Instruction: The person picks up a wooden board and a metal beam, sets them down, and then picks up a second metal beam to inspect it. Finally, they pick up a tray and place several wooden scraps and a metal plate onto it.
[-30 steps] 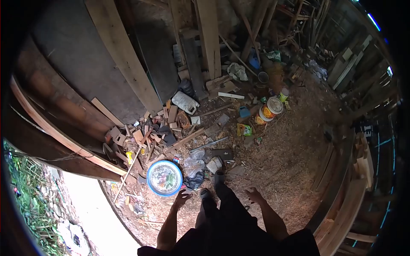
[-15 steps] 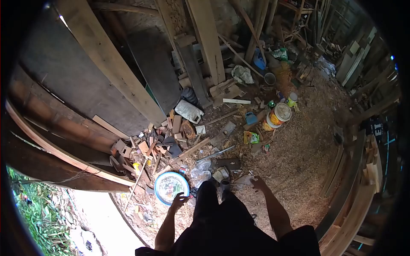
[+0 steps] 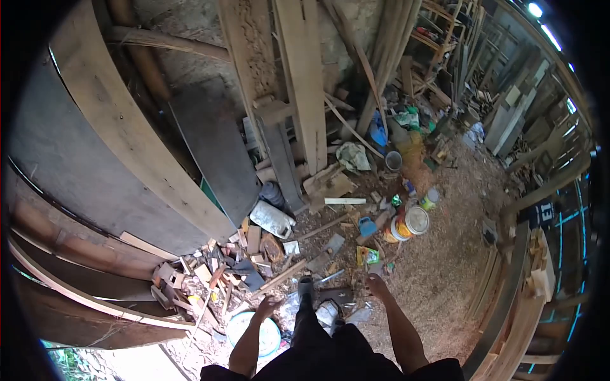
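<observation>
My left hand [image 3: 268, 307] hangs with fingers apart, holding nothing, above the rim of a round basin [image 3: 272, 353] with a light blue edge. Part of the basin is hidden by my left forearm. My right hand [image 3: 377, 284] is also empty, its fingers loosely bent and apart, over the littered floor. Closest to it in view lies a green and yellow packet [image 3: 368, 256]. A dark boot [image 3: 305, 287] on one of my feet steps forward between the hands.
Wood offcuts [image 3: 216, 273] are heaped at the left, beside a whitish jerrycan [image 3: 272, 220]. Buckets [image 3: 416, 221] and a blue container [image 3: 366, 226] stand ahead on the right. Tall planks [image 3: 305, 89] lean at the back; long boards [image 3: 508, 317] line the right. Sawdust [image 3: 438, 286] covers the floor.
My view has tilted up and moved forward, so the basin sits lower. One foot has stepped ahead. Both hands have shifted slightly and remain empty.
</observation>
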The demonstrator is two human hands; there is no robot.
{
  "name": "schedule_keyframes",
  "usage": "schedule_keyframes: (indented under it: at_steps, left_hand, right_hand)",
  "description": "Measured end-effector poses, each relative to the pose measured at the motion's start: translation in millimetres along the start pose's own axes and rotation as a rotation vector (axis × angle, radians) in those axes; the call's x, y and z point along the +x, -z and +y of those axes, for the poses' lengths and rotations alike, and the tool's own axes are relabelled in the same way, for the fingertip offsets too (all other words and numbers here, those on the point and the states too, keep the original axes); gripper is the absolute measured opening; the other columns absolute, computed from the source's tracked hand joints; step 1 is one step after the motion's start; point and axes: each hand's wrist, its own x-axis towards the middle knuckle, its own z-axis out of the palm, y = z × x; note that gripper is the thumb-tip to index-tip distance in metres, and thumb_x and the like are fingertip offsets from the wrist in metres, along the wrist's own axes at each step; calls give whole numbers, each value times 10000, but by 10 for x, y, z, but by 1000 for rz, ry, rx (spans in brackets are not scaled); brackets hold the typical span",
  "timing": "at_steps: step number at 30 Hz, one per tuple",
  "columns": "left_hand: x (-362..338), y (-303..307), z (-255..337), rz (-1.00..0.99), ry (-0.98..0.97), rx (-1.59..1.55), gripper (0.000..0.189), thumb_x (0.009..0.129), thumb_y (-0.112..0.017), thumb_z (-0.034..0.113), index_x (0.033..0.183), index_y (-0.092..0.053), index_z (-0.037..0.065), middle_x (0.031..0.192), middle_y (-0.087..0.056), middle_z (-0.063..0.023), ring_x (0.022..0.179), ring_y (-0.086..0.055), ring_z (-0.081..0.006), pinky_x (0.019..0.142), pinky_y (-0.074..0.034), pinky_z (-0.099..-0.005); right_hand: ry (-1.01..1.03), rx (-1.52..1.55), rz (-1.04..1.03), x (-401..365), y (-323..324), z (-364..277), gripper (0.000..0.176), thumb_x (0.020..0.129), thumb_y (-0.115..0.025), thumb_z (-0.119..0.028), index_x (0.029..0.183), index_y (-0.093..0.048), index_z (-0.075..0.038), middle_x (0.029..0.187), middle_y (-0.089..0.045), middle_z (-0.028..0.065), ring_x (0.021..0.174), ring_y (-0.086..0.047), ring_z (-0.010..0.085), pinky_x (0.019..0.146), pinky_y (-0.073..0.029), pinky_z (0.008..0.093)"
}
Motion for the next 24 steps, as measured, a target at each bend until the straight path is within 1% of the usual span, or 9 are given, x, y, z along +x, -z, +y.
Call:
schedule_keyframes:
  at_steps: [1, 2, 6, 9, 12, 15, 18, 20, 24]
  left_hand:
    - [217, 17, 273, -2, -107, -33, 636, 724, -712, 318, 1207, -413, 34, 946, -610, -93, 843, -570, -158, 702, -463, -291]
    - [371, 27, 623, 1, -228, 65, 661, 724, -711, 323, 1221, -398, 18, 981, -600, -101, 858, -567, -171, 716, -456, -289]
    - [755, -47, 1254, -76, -319, -144, 672, 741, -684, 377, 1221, -395, 6, 1036, -575, -98, 864, -564, -172, 696, -448, -289]
    - [917, -137, 1417, -136, -229, -146, 540, 779, -642, 381, 1172, -443, 69, 1007, -574, -81, 821, -579, -152, 595, -435, -293]
    - [995, -170, 1440, -188, -125, -137, 524, 789, -629, 388, 1164, -450, 69, 1006, -580, -77, 762, -595, -166, 612, -443, -315]
    - [1005, -120, 1535, -154, -106, -6, 472, 813, -585, 412, 1139, -469, 90, 1036, -571, -59, 830, -585, -187, 728, -452, -377]
    - [1169, -4, 1736, -75, -75, -155, 496, 795, -606, 423, 1123, -493, 68, 988, -593, -77, 750, -596, -167, 624, -451, -311]
    - [1175, 84, 2039, -47, -150, -253, 473, 792, -610, 401, 1100, -503, 58, 898, -590, -56, 714, -581, -163, 597, -453, -307]
    - [1579, 320, 2580, 138, -226, -224, 585, 770, -630, 412, 1199, -428, 69, 912, -590, -73, 787, -588, -162, 616, -467, -313]
  right_hand:
    - [-161, 143, 16, -97, -6, -350, 414, 876, -466, -384, 1196, -427, -124, 965, -562, 93, 743, -576, 183, 553, -500, 327]
    - [-164, 140, 9, -22, -69, -382, 414, 876, -466, -384, 1196, -427, -124, 965, -562, 93, 743, -576, 183, 553, -500, 327]
    - [-169, 300, 48, 208, -102, -636, 488, 880, -424, -453, 1223, -391, -107, 992, -555, 84, 824, -574, 206, 607, -488, 367]
    - [-256, 392, 29, 277, -59, -850, 645, 852, -326, -594, 1261, -358, -97, 1091, -549, 100, 920, -556, 238, 731, -437, 430]
    - [-224, 495, 9, 351, 113, -918, 689, 840, -295, -626, 1284, -343, -101, 1131, -536, 111, 936, -549, 246, 766, -419, 440]
    - [-303, 509, -4, 627, 344, -915, 703, 833, -303, -632, 1284, -347, -95, 1156, -523, 107, 955, -542, 252, 766, -414, 452]
    - [-276, 454, -7, 1015, 536, -973, 709, 812, -352, -639, 1282, -343, -108, 1178, -506, 99, 941, -545, 241, 761, -411, 457]
    - [-241, 440, -27, 1276, 648, -1066, 636, 830, -363, -601, 1253, -373, -127, 1099, -531, 94, 913, -548, 226, 697, -449, 415]
    - [-91, 349, -101, 2088, 915, -1634, 557, 844, -451, -513, 1245, -382, -133, 1066, -542, 93, 829, -572, 201, 581, -474, 336]
